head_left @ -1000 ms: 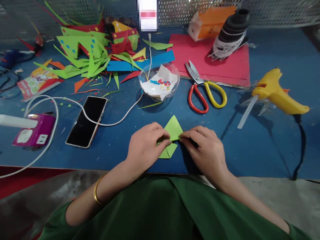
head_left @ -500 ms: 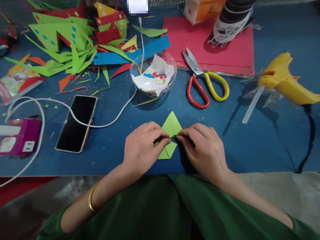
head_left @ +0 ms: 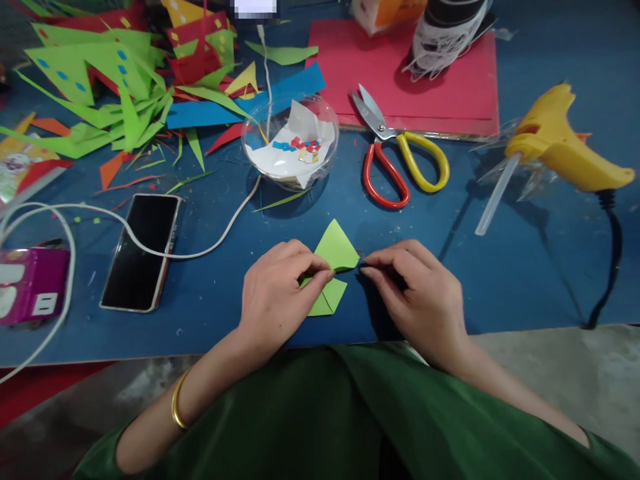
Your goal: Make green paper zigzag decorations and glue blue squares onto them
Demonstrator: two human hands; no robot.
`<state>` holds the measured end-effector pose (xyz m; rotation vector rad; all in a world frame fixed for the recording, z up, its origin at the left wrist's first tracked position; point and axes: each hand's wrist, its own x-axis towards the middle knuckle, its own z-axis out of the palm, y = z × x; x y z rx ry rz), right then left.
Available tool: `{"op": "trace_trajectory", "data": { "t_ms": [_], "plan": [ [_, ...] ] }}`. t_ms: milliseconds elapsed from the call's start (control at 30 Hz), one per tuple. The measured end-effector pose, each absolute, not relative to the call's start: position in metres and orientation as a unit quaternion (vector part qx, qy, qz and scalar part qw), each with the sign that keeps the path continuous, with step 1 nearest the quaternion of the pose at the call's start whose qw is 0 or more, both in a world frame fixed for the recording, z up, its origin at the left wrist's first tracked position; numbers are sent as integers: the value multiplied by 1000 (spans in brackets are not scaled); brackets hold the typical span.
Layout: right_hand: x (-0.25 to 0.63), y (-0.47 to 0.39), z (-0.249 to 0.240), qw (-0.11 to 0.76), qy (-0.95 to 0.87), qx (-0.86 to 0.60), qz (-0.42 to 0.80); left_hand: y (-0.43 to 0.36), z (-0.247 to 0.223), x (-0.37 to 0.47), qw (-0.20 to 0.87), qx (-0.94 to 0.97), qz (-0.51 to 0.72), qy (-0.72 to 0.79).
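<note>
A light-green folded paper (head_left: 337, 247) lies before me, its upper part pointing away and a creased lower part (head_left: 334, 297) showing nearer the table edge. My left hand (head_left: 285, 287) pinches the left side of the paper between thumb and forefinger, covering that side. On the other side, my right hand (head_left: 417, 290) is just off the paper's right corner, thumb and forefinger slightly apart with nothing visible between them. Beyond the paper stands a clear plastic bowl (head_left: 327, 167) with small coloured paper bits on white paper. Scissors (head_left: 383, 130) with red and yellow handles lie partly spread.
A phone (head_left: 143, 253) with a white cable across it and a purple box (head_left: 45, 270) lie left. Green paper cutouts and scraps (head_left: 95, 63) pile at the back left. Red sheets (head_left: 360, 60) lie behind the scissors. A yellow glue gun (head_left: 565, 147) rests right.
My right hand has let go of the paper's right corner and moved slightly right. My left hand still pinches the left side. The whole view has shifted a little.
</note>
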<state>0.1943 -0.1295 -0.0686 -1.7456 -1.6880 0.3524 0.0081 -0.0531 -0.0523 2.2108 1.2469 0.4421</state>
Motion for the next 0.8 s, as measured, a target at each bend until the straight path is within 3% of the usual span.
{"op": "trace_trajectory", "data": {
  "t_ms": [367, 800],
  "plan": [
    [182, -116, -69, 258, -699, -660, 98, -52, -54, 8, 268, 831, 154, 462],
    [178, -113, -69, 229, -693, -678, 81, -53, -51, 4, 257, 837, 154, 458]
  ]
}}
